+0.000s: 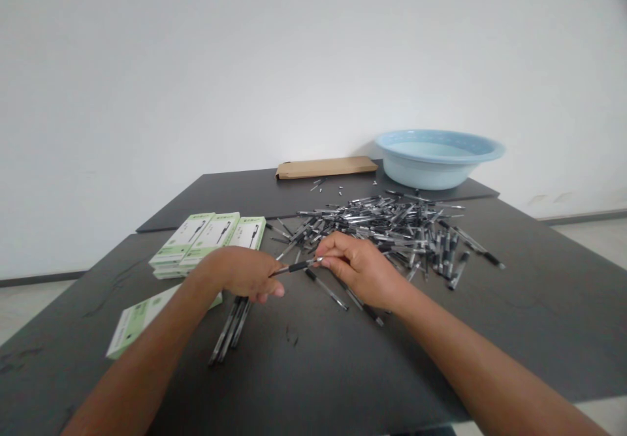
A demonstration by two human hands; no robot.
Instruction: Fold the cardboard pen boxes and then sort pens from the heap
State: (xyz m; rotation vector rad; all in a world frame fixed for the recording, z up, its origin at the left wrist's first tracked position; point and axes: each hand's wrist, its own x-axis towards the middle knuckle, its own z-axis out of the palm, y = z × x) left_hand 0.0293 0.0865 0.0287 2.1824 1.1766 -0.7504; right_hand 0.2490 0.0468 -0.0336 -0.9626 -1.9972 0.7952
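No lettering can be read anywhere. The green-and-white pen boxes (210,239) at about ten o'clock from the hands carry a small pen drawing and faint lines of print, too small and blurred to make out. The lone box (140,322) at eight o'clock likewise shows only unreadable marks. The brown envelope (326,167) at twelve o'clock looks blank.

Matt dark table (514,318), glossy plastic basin (435,162)
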